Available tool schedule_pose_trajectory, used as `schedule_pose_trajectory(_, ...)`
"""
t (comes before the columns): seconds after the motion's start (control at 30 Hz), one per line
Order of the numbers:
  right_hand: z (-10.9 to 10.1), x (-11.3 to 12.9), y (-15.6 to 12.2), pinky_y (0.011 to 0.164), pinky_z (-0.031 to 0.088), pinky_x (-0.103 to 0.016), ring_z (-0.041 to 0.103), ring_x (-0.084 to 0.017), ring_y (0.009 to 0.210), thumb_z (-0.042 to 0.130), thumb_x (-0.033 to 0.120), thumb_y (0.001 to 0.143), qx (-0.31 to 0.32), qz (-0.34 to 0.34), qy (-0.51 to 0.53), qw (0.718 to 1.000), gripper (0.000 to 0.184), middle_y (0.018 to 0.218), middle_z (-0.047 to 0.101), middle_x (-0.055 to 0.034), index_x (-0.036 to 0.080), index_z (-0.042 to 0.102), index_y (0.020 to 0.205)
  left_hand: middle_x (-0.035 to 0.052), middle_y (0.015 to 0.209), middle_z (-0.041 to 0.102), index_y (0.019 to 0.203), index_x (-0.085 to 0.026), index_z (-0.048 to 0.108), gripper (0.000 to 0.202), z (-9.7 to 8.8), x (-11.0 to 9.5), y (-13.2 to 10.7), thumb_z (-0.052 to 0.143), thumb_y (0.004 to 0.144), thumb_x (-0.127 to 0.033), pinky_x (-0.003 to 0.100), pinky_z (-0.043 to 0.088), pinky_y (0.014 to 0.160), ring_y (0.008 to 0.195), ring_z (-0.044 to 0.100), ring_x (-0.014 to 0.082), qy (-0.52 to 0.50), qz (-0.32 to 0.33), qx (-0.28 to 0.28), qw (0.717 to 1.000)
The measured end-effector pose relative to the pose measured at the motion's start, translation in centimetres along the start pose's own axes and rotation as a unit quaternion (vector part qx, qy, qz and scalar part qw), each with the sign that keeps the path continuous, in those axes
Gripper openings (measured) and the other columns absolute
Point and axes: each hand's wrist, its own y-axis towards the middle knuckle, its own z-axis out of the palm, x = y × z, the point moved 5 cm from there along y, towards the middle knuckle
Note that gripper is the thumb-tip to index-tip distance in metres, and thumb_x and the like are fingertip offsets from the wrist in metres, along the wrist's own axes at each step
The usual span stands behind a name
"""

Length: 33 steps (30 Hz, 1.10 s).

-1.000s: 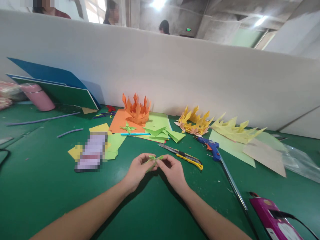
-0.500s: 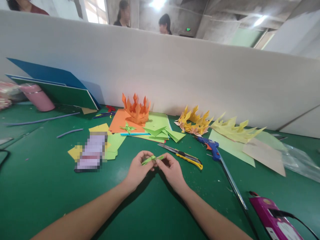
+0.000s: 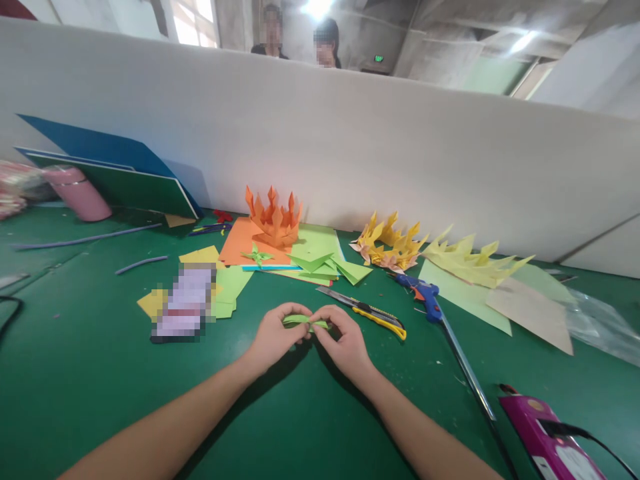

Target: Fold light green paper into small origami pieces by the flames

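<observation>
Between my two hands is a small piece of folded green paper, held just above the green table. My left hand pinches its left part between thumb and fingers. At its right end my right hand pinches it too, and the fingertips of both hands meet near the middle. Fingers cover part of the folds. A yellow utility knife lies right of my right hand, its blade out. Beyond my hands are folded green paper pieces and a green paper star shape.
An orange paper crown, a yellow crown and a pale yellow crown strip stand along the white partition. At right lie a blue glue gun and a magenta power strip. A phone lies left.
My fingers have shifted on the green paper, and the right fingers now curl further over it. Behind the partition, a person has moved to the right.
</observation>
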Motion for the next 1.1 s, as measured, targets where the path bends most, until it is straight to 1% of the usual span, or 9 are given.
schedule_pose_trajectory(0.13, 0.1, -0.4, -0.1, 0.063, 0.045, -0.026, 0.056, -0.016, 0.072, 0.052, 0.016, 0.073, 0.007, 0.035, 0.030, 0.999, 0.009, 0.074, 0.059, -0.0024, 0.020, 0.060, 0.073, -0.0044, 0.051, 0.059, 0.078, -0.016, 0.059, 0.024, -0.1, 0.4, 0.4, 0.066, 0.055, -0.018, 0.020, 0.041, 0.051, 0.048, 0.053, 0.0094, -0.020, -0.015, 0.019, 1.000)
schedule_pose_trajectory(0.23, 0.2, -0.7, -0.1, 0.063, 0.045, -0.026, 0.056, -0.015, 0.072, 0.053, 0.020, 0.072, 0.021, 0.074, 0.074, 0.994, 0.007, 0.075, 0.058, -0.0020, 0.020, 0.059, 0.075, -0.0032, 0.057, 0.060, 0.077, -0.017, 0.059, 0.023, -0.3, 0.5, 0.5, 0.067, 0.056, -0.021, 0.022, 0.043, 0.054, 0.051, 0.055, 0.0101, -0.013, -0.007, 0.023, 1.000)
schedule_pose_trajectory(0.37, 0.2, -1.1, 0.0, 0.066, 0.044, -0.027, 0.054, -0.015, 0.071, 0.055, 0.031, 0.074, 0.041, 0.115, 0.101, 0.987, 0.012, 0.074, 0.057, -0.0018, 0.019, 0.059, 0.072, -0.0007, 0.071, 0.062, 0.069, -0.017, 0.061, 0.014, -0.5, -0.5, 0.4, 0.067, 0.057, -0.022, 0.024, 0.045, 0.064, 0.064, 0.058, 0.0129, 0.063, 0.077, 0.009, 0.995)
schedule_pose_trajectory(0.47, 0.3, -1.8, 0.0, 0.062, 0.042, -0.026, 0.051, -0.014, 0.064, 0.058, 0.034, 0.072, 0.034, 0.156, 0.111, 0.981, 0.015, 0.068, 0.055, 0.0000, 0.019, 0.056, 0.069, -0.0019, 0.071, 0.061, 0.074, -0.019, 0.058, 0.018, -0.7, -0.8, 0.3, 0.065, 0.057, -0.019, 0.024, 0.045, 0.064, 0.066, 0.057, 0.0137, 0.114, 0.110, -0.021, 0.987)
schedule_pose_trajectory(0.57, 0.5, -2.2, -0.1, 0.059, 0.042, -0.025, 0.050, -0.012, 0.060, 0.063, 0.032, 0.067, 0.027, 0.189, 0.144, 0.971, 0.016, 0.067, 0.054, 0.0019, 0.019, 0.054, 0.072, -0.0041, 0.067, 0.059, 0.082, -0.020, 0.051, 0.026, -0.6, -0.5, 0.4, 0.063, 0.058, -0.018, 0.023, 0.043, 0.058, 0.059, 0.055, 0.0116, 0.097, 0.101, -0.021, 0.990)
schedule_pose_trajectory(0.67, 0.5, -2.3, -0.1, 0.059, 0.042, -0.024, 0.049, -0.011, 0.060, 0.065, 0.032, 0.064, 0.016, 0.207, 0.167, 0.964, 0.020, 0.067, 0.053, 0.0028, 0.019, 0.054, 0.074, -0.0067, 0.063, 0.055, 0.085, -0.020, 0.045, 0.035, -0.5, -0.1, 0.4, 0.065, 0.056, -0.017, 0.022, 0.043, 0.056, 0.057, 0.054, 0.0100, 0.027, 0.088, -0.017, 0.996)
schedule_pose_trajectory(0.77, 0.3, -2.3, -0.1, 0.058, 0.042, -0.023, 0.049, -0.011, 0.060, 0.067, 0.032, 0.062, 0.005, 0.216, 0.184, 0.959, 0.023, 0.067, 0.052, 0.0036, 0.020, 0.052, 0.074, -0.0082, 0.060, 0.055, 0.089, -0.020, 0.042, 0.044, -0.3, 0.4, 0.5, 0.069, 0.053, -0.018, 0.021, 0.043, 0.056, 0.055, 0.056, 0.0096, -0.035, 0.047, -0.014, 0.998)
schedule_pose_trajectory(0.9, 0.1, -2.3, -0.1, 0.056, 0.040, -0.022, 0.046, -0.009, 0.056, 0.071, 0.031, 0.059, -0.010, 0.227, 0.207, 0.952, 0.027, 0.063, 0.050, 0.0054, 0.020, 0.049, 0.071, -0.0074, 0.061, 0.058, 0.089, -0.020, 0.043, 0.048, -0.1, 0.5, 0.4, 0.073, 0.052, -0.021, 0.022, 0.045, 0.061, 0.058, 0.058, 0.0099, -0.079, 0.005, -0.011, 0.997)
schedule_pose_trajectory(1.1, 0.2, -1.8, -0.3, 0.053, 0.037, -0.020, 0.043, -0.007, 0.053, 0.073, 0.030, 0.058, -0.035, 0.215, 0.243, 0.945, 0.034, 0.059, 0.049, 0.0063, 0.020, 0.041, 0.062, -0.0066, 0.060, 0.060, 0.086, -0.019, 0.047, 0.046, 0.1, 0.3, 0.0, 0.076, 0.050, -0.020, 0.021, 0.042, 0.060, 0.056, 0.056, 0.0088, -0.131, -0.013, -0.018, 0.991)
